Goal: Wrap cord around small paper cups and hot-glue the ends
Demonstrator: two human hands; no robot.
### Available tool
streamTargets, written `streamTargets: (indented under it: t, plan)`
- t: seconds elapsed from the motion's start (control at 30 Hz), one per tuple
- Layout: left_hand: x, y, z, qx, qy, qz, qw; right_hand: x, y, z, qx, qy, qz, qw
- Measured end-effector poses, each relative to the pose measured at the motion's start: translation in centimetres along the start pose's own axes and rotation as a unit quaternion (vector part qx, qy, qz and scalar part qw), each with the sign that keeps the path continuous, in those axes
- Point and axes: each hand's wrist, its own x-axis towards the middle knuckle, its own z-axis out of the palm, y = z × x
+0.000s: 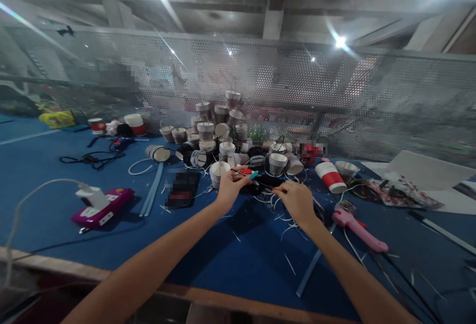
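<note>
Through the head camera I watched both hands over the middle of the blue desk [238, 269]. A dark piece [269, 180] lay between them, just near of the piled pale cups [206, 130]. The right hand [297, 202] had its fingers closed on the right end of it. The left hand [231, 187] was curled at its left end, next to small red and teal bits; I couldn't tell whether it gripped anything. A single pale cup [219, 172] stood just beyond the left hand. White scraps [292, 222] were scattered near the right hand. I saw a purple box [106, 212] with a white plug [92, 196] at the left, and a pink tool [360, 228] at the right, near a red-and-white cup [330, 177].
</note>
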Motion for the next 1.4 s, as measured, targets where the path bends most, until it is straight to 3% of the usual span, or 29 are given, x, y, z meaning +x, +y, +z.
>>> streamTargets:
  t: [0.2,0.57,0.73,1.1,1.27,1.4]
  plan:
    - [0.0,-0.6,0.2,-0.029,0.022,-0.013,0.999,0.0,0.1,0.4,0.046,0.011,0.000,0.999]
    - [0.8,0.9,-0.6,-0.007,0.034,0.010,0.999,0.6,1.3,-1.0,0.062,-0.130,-0.044,0.989]
    - [0.8,0.9,-0.7,-0.008,0.021,0.022,1.000,0.5,1.7,-0.7,0.094,-0.119,-0.057,0.987]
    - [0.6,0.1,-0.7,-0.006,0.021,0.020,1.000,0.0,1.0,-0.9,0.000,-0.058,0.012,0.998]
    - [0.6,0.0,-0.6,-0.010,0.037,0.005,0.999,-0.1,1.0,-0.6,0.007,-0.019,0.006,1.000]
    - [0.8,0.2,-0.7,-0.013,0.028,0.009,0.999,-0.2,0.8,-0.5,0.028,-0.052,-0.023,0.998]
